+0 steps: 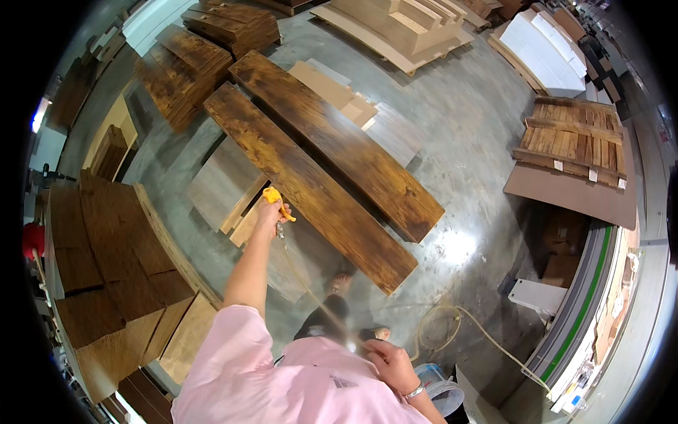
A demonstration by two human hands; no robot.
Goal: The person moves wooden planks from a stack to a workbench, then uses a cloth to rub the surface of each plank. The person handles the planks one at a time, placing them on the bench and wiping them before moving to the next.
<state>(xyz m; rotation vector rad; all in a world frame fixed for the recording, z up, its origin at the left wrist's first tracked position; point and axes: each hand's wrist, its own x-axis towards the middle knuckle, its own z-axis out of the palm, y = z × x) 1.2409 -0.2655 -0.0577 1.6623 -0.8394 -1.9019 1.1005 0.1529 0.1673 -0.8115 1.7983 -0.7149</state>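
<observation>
My left hand is stretched forward and closed around a yellow air blow gun. The gun is held just over the near edge of a long brown wooden board. From the gun's metal fitting a pale air hose runs back toward my body, blurred in part. My right hand, with a band at the wrist, is closed near my waist where the hose passes; its fingers appear to grip the hose. A second long board lies parallel beyond the first, with a narrow dark gap between them.
Loops of hose lie on the concrete floor to my right, leading to a conveyor. A clear bucket stands beside me. Stacked brown boards are at left, more board stacks at far left, and a wooden pallet at right.
</observation>
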